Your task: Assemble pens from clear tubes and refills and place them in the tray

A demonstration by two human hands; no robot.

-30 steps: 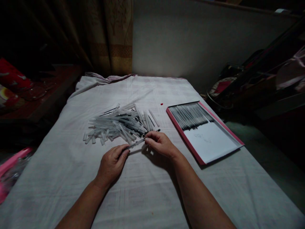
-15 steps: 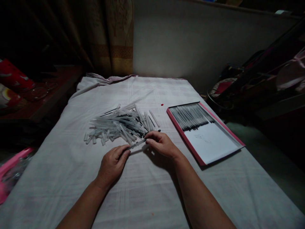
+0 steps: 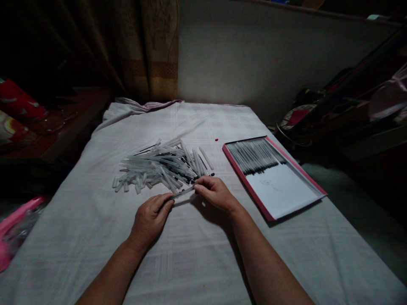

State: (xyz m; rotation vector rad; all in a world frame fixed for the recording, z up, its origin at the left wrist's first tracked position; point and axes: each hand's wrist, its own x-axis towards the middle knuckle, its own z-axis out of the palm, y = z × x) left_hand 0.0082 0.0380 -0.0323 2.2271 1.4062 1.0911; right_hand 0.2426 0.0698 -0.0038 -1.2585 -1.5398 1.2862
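A clear pen is held between both my hands just above the white cloth. My left hand pinches its near end and my right hand pinches its far end. Right behind them lies a loose pile of clear pens and caps. To the right sits a shallow pink-edged box with a row of pens laid side by side in its far half.
The white cloth covers a table that ends at a pale wall. A small red bit lies on the cloth beyond the pile. Dark clutter stands to the right, a pink object at the left edge.
Hardly anything differs. Both hands stay pinched on the same pen in the same place; the view has shifted very slightly.
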